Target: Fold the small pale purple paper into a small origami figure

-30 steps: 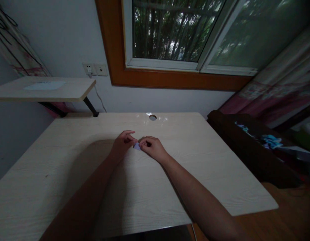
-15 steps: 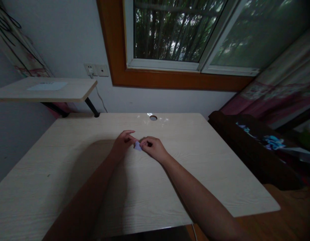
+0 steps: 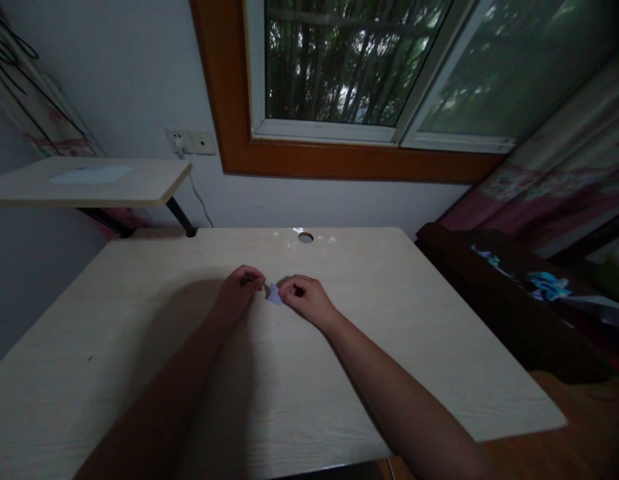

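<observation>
Desk [image 3: 309, 380]: small paper [image 3: 274, 295] looks partly folded, not yet flat; right hand [image 3: 309, 298] pinches its edge, left hand [image 3: 238, 288] just beside, grip unclear.

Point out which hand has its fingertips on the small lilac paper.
The right hand: its fingertips are at the right edge of the lilac paper, while the left hand appears just apart from it.

The bare left hand [image 3: 237, 288] hovers just left of the small, pale-lilac, folded paper [image 3: 275, 297], fingers curled, thumb and forefinger tips close together. The bare right hand [image 3: 309, 297] pinches its right edge, fingers bent. Both bare forearms [image 3: 389, 373] slant inward toward it.
</observation>
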Motion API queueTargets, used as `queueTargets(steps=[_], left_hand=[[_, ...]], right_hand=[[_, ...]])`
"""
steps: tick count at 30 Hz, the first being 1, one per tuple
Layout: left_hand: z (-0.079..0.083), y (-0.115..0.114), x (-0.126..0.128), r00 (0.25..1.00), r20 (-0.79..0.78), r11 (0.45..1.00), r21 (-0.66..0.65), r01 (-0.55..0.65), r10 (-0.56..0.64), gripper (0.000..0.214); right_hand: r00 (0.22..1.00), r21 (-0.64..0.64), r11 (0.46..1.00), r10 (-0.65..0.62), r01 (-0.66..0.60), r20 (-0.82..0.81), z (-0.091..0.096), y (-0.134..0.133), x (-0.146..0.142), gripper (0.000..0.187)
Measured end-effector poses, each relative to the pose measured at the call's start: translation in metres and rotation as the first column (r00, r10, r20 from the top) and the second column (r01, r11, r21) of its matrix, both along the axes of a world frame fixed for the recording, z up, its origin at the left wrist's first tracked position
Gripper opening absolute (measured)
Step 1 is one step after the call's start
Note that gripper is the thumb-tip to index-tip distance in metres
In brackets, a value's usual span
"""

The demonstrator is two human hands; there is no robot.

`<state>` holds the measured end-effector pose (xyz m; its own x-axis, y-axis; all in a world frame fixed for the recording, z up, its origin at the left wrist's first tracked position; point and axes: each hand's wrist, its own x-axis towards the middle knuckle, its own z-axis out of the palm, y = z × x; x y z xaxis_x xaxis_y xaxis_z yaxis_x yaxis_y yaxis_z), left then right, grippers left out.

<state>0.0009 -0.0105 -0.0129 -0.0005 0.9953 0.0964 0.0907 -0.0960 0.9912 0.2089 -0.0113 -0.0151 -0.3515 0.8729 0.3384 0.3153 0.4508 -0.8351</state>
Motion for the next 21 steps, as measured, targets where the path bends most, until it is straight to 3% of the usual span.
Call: queueTargets(steps=[11,21], left_hand=[[-0.0009,0.0008,0.0019,0.998,-0.053,1.0,-0.028,0.015,-0.016,0.019],[0.0004,0.0001,0.0025,0.997,-0.07,0.999,-0.041,0.031,-0.034,0.019]], right_hand=[[0.999,-0.065,0.998,-0.003,0.0,-0.042,0.0072,0.0015,0.0,0.007],[0.989,-0.209,0.978,-0.049,0.018,-0.142,-0.0002,0.0063,0.0041,0.014]])
